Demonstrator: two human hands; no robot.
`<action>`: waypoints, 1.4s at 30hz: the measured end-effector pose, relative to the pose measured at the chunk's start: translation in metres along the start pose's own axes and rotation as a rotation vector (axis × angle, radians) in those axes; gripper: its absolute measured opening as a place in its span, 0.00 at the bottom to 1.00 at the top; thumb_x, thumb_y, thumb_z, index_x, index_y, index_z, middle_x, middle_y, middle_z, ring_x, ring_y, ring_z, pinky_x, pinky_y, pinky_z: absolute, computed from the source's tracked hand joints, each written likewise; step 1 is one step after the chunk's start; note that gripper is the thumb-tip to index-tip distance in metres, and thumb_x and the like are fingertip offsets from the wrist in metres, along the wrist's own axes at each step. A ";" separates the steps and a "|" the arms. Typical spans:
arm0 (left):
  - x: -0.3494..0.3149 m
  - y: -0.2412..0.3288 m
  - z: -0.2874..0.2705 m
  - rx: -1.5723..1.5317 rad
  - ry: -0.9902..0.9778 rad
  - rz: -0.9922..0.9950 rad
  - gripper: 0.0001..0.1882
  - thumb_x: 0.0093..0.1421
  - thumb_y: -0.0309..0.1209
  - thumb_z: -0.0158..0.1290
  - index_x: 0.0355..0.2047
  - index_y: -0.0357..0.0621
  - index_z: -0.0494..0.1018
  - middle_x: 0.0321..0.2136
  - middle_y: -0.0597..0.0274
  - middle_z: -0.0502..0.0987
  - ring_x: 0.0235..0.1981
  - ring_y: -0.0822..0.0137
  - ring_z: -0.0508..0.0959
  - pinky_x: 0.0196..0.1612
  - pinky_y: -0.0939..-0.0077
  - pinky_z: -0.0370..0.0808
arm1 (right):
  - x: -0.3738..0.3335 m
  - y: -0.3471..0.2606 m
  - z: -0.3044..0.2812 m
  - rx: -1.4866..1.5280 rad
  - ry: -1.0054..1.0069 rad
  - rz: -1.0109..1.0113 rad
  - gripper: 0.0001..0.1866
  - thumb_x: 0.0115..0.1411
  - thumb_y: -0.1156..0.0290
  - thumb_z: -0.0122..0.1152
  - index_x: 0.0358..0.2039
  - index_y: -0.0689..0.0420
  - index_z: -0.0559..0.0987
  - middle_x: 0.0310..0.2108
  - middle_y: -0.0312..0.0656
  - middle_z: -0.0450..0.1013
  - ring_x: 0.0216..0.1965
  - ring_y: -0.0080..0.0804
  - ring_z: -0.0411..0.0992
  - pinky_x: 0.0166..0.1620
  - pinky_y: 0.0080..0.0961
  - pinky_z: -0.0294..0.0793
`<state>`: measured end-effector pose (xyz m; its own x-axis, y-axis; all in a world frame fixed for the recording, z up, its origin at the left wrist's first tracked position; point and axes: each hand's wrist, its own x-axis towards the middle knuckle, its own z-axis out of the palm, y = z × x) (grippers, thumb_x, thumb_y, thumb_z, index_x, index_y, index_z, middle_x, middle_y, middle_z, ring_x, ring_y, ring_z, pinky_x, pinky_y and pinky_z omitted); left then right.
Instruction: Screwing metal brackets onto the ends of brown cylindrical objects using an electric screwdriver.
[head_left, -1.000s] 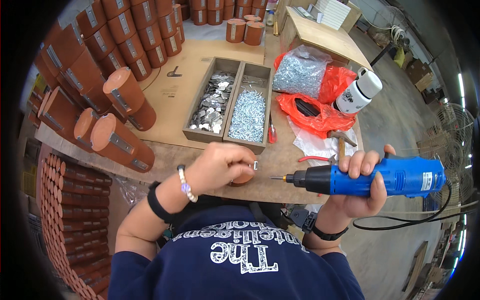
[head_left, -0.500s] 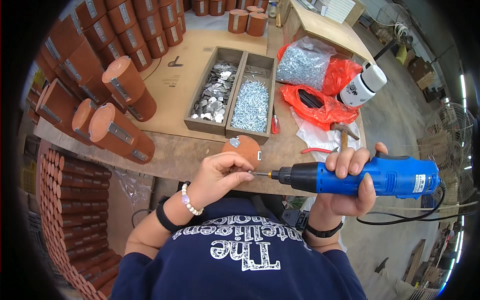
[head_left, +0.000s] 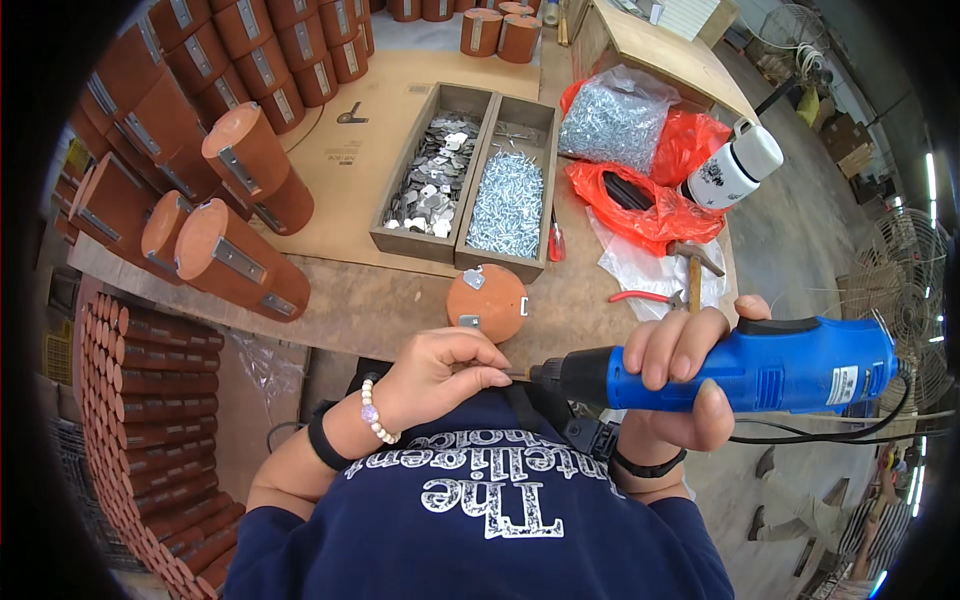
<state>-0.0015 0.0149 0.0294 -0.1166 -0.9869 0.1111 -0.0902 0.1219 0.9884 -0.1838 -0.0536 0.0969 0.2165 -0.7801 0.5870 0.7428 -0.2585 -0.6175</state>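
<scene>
The blue electric screwdriver point(head_left: 760, 365) lies level in front of the person's chest, just at the near edge of the table point(head_left: 380, 305), with its black nose pointing to the person's left. The right hand point(head_left: 680, 375) is closed around its blue body, the fingers wrapped over the top and the thumb under it. A black cable leaves the back end of the tool toward the right.

The left hand point(head_left: 440, 375) is at the tip of the tool. Its fingers are pinched together there; they touch the bit, but what small thing they hold, if any, is too small to tell. This wrist has a bead bracelet and a black band.

Just beyond the hands, on the table, a round orange-brown lid point(head_left: 487, 302) with small metal plates on its rim lies flat. Behind it stands a wooden tray point(head_left: 465, 180) with two compartments: the left one holds flat metal pieces, the right one holds screws. To the right of the tray are a clear bag of screws point(head_left: 615, 115), red plastic bags point(head_left: 650, 205), a white bottle point(head_left: 735, 165), a hammer point(head_left: 695, 265) and red-handled pliers point(head_left: 645, 297). On the left, many brown cylinders point(head_left: 230, 260) lie stacked.
</scene>
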 end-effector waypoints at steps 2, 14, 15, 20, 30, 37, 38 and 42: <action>0.002 0.001 0.000 0.081 -0.043 0.043 0.03 0.47 0.21 0.53 0.24 0.35 0.72 0.23 0.61 0.73 0.24 0.73 0.72 0.27 0.83 0.68 | 0.002 -0.004 0.003 -0.006 -0.045 0.024 0.33 0.44 0.71 0.57 0.49 0.54 0.53 0.19 0.39 0.63 0.19 0.32 0.65 0.26 0.31 0.69; 0.017 0.011 -0.008 0.568 0.020 0.389 0.15 0.48 0.38 0.52 0.33 0.42 0.69 0.36 0.58 0.68 0.42 0.56 0.65 0.44 0.65 0.59 | 0.010 0.005 -0.009 -0.025 -0.117 -0.087 0.30 0.47 0.70 0.46 0.51 0.62 0.51 0.23 0.39 0.62 0.21 0.27 0.62 0.27 0.28 0.65; 0.017 0.016 -0.009 0.707 0.118 0.441 0.22 0.48 0.44 0.52 0.39 0.43 0.67 0.43 0.55 0.65 0.47 0.52 0.61 0.48 0.61 0.56 | 0.010 0.006 -0.010 -0.004 -0.063 -0.115 0.30 0.48 0.70 0.46 0.51 0.62 0.52 0.24 0.39 0.62 0.22 0.27 0.62 0.28 0.28 0.65; 0.015 -0.002 -0.015 0.677 0.214 0.317 0.48 0.37 0.54 0.57 0.53 0.42 0.50 0.50 0.43 0.53 0.51 0.46 0.55 0.52 0.57 0.52 | 0.012 0.003 -0.018 -0.004 0.024 -0.187 0.29 0.48 0.70 0.46 0.51 0.62 0.53 0.25 0.40 0.62 0.24 0.27 0.62 0.30 0.28 0.65; 0.041 -0.013 -0.042 0.561 -0.185 0.263 0.43 0.36 0.33 0.62 0.51 0.39 0.52 0.46 0.48 0.60 0.48 0.51 0.62 0.50 0.67 0.60 | 0.018 -0.007 -0.024 -0.061 0.117 -0.224 0.30 0.46 0.70 0.48 0.51 0.60 0.52 0.23 0.40 0.63 0.20 0.28 0.62 0.27 0.27 0.65; 0.077 -0.022 -0.093 0.560 0.054 0.186 0.25 0.45 0.36 0.55 0.42 0.36 0.65 0.36 0.49 0.68 0.39 0.56 0.69 0.43 0.68 0.66 | 0.021 -0.008 -0.028 -0.063 0.119 -0.232 0.30 0.46 0.71 0.48 0.50 0.60 0.52 0.23 0.41 0.63 0.21 0.29 0.63 0.27 0.28 0.65; 0.090 -0.030 -0.105 0.722 0.135 0.087 0.17 0.46 0.33 0.53 0.35 0.37 0.70 0.30 0.50 0.71 0.35 0.56 0.71 0.38 0.67 0.68 | 0.022 -0.008 -0.027 -0.068 0.118 -0.225 0.30 0.46 0.71 0.48 0.50 0.60 0.52 0.23 0.41 0.63 0.21 0.29 0.63 0.27 0.28 0.65; 0.112 -0.047 -0.116 1.211 0.147 -0.018 0.09 0.43 0.32 0.55 0.26 0.45 0.74 0.26 0.59 0.73 0.31 0.59 0.71 0.36 0.69 0.67 | 0.024 -0.006 -0.028 -0.079 0.096 -0.216 0.30 0.46 0.71 0.48 0.51 0.61 0.52 0.23 0.41 0.63 0.21 0.29 0.63 0.27 0.30 0.67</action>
<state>0.1049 -0.1135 0.0074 0.0000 -0.9824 0.1870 -0.9636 0.0500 0.2627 -0.2003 -0.0868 0.1001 -0.0057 -0.7512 0.6600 0.7125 -0.4661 -0.5245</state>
